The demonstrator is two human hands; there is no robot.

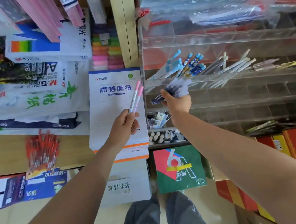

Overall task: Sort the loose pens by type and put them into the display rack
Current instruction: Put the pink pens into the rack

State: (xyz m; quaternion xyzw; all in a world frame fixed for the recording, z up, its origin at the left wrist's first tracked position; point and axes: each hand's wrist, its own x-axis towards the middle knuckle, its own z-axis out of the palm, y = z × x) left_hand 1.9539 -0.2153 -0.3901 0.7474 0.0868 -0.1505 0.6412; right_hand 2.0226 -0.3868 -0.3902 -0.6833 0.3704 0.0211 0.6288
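My left hand (125,125) pinches two white pens with pink caps (136,95), held over a stack of white letter-paper pads (106,105). My right hand (176,101) grips a bundle of several dark blue pens (174,89) at the front of the clear acrylic display rack (230,78). The rack's upper row holds light blue pens (172,67), blue patterned pens (194,65), white pens (233,65) and a few pale purple and yellow ones (274,64). Several rack compartments below look bare.
A heap of red pens (42,151) lies on the wooden counter at left. Paper reams and folders fill the shelves at upper left. Small boxes of refills (165,136) sit at the rack's lower left. Red boxes (295,144) and a green package (179,168) lie below.
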